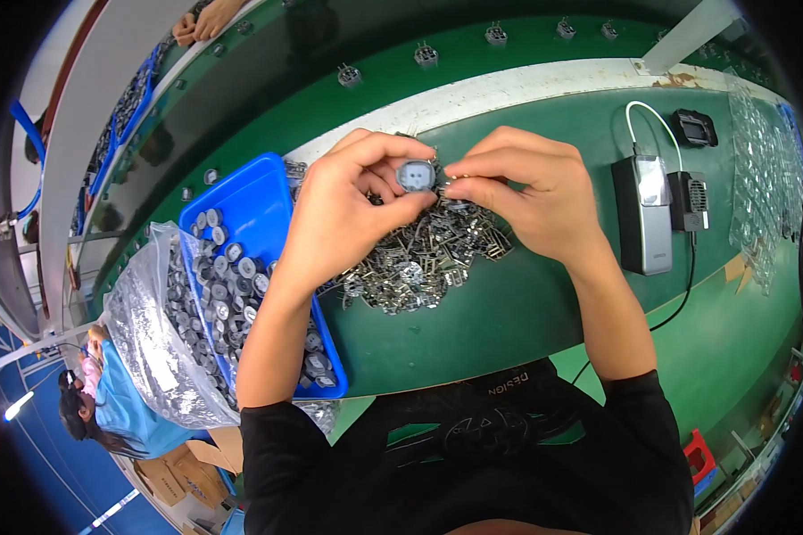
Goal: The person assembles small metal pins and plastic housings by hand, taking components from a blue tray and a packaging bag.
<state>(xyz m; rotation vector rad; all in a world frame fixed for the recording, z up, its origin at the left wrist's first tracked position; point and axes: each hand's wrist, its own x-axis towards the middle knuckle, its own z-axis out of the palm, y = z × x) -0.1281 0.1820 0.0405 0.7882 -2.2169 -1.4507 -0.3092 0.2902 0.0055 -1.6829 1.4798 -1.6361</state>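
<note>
My left hand (348, 201) grips a small grey rounded plastic part (416, 176) between thumb and fingers, its face with small holes turned up toward me. Just to its right, my right hand (531, 183) pinches thumb and forefinger together. Whatever is in that pinch is too small to make out. Both hands hover over a heap of small shiny metal pieces (428, 259) on the green tabletop (437, 348). Beside my left forearm, a blue tray (241, 201) holds many grey round plastic parts (232, 281), some inside a clear plastic bag (165, 330).
Beyond a pale ledge (544, 85), grey parts with metal prongs (426, 55) stand spaced along a green belt (384, 62). A power bank (647, 214) with a white cable, a black device (689, 201) and clear plastic packaging (763, 187) lie at right. Other people are at left.
</note>
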